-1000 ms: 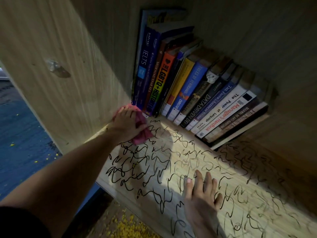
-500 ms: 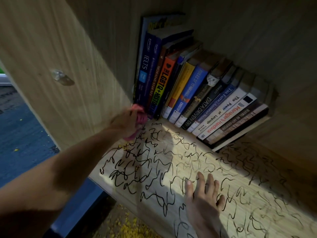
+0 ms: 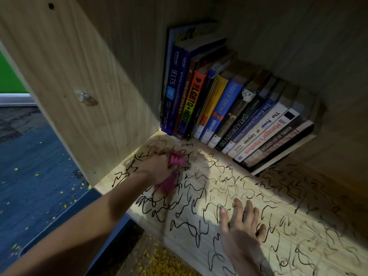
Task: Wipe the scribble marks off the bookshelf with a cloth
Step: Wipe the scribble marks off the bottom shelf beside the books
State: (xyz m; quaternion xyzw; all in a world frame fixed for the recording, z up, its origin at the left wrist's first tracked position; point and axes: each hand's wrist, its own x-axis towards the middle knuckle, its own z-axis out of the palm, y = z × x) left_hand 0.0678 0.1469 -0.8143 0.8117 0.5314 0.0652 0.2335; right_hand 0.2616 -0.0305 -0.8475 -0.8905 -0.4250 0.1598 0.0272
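A light wooden shelf board (image 3: 282,198) is covered in black scribble marks (image 3: 189,228). My left hand (image 3: 157,167) grips a bunched pink cloth (image 3: 175,159) and presses it on the board near the left side, a little in front of the books. Part of the cloth sticks out below the hand. My right hand (image 3: 242,226) lies flat on the board near its front edge, fingers spread and straight. Some marks right of the cloth look fainter and smeared.
A row of leaning books (image 3: 235,108) fills the back of the shelf. The wooden side panel (image 3: 85,76) with a shelf peg (image 3: 83,96) stands at left. Dark blue floor (image 3: 33,176) with yellow specks lies beyond the shelf.
My left hand has drawn the cloth back from the corner by the books toward the front and right. My right hand has stayed in place on the board.
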